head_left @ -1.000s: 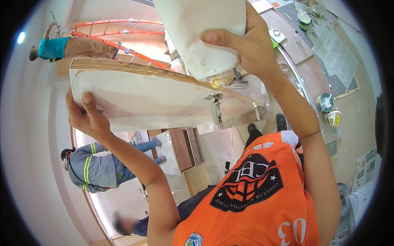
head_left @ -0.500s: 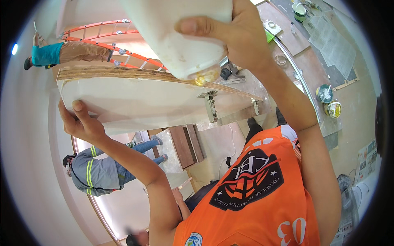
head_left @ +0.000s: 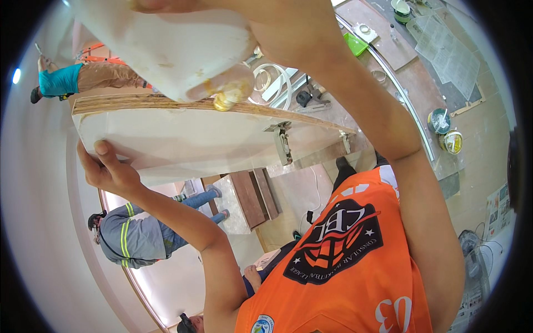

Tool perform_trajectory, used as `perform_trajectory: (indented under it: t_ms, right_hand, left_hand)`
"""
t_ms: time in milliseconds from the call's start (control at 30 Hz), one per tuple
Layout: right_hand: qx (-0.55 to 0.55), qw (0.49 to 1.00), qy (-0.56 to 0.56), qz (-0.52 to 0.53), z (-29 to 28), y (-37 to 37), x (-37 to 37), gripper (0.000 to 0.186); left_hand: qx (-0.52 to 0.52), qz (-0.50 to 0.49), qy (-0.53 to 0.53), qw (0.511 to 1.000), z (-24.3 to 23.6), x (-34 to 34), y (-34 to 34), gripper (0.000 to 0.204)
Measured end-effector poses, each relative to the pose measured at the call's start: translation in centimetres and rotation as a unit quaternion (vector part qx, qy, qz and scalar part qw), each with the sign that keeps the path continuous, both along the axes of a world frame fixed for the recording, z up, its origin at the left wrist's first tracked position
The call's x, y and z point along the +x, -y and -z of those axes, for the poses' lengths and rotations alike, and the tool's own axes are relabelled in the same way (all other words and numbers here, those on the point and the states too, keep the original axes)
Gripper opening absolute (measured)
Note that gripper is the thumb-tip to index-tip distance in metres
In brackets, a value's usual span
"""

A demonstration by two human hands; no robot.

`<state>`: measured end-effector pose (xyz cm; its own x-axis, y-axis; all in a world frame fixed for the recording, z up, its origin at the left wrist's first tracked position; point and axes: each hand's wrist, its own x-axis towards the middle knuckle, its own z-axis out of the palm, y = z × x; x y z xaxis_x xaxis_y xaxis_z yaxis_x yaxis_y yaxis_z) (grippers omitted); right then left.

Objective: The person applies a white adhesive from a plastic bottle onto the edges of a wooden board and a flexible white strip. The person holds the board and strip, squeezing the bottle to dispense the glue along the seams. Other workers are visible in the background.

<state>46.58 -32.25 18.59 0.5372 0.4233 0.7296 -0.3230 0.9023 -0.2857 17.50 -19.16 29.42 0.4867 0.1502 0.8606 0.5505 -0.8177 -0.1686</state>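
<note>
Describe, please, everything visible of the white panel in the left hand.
The white panel is long and flat, with a smooth-looking pale face and a bare brown, layered edge like plywood along its top in the picture. Two metal fittings, apparently hinges, sit on it toward its right end. The left hand grips its left end, thumb on the pale face. A white bottle with a yellow-smeared mouth overlaps the brown edge in view; whether they touch is unclear. Its right-end support is unclear.
</note>
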Motion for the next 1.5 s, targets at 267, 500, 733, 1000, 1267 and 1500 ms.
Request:
perform_trajectory:
  t_ms: [267,500,733,1000,1267,1500]
  right_hand:
    - [-0.133,0.989,-0.054,-0.028,5.5,0.0,-1.4,0.083]
    - [-0.217,0.975,-0.025,-0.050,10.6,-0.8,-0.8,0.081]
    - [-0.112,0.992,-0.022,-0.045,5.6,-1.2,-0.9,0.085]
    - [-0.138,0.989,-0.015,-0.048,8.1,-1.9,-0.6,0.089]
    - [-0.163,0.987,0.004,-0.012,6.5,-0.8,-0.8,0.090]
    - [-0.172,0.984,-0.019,-0.053,8.4,-1.1,-1.2,0.087]
  left_hand:
    - [-0.013,-0.018,0.006,1.000,-0.2,-0.2,0.0,0.063]
    - [-0.026,-0.004,0.020,0.999,0.1,0.1,0.4,0.061]
    - [-0.006,-0.014,0.009,1.000,0.1,-0.1,0.3,0.063]
    - [-0.010,-0.028,0.004,1.000,-0.2,-0.3,0.6,0.062]
    - [0.001,0.006,0.004,1.000,-0.1,-0.3,-0.1,0.060]
    - [-0.032,-0.036,0.012,0.999,0.0,-1.3,-0.2,0.062]
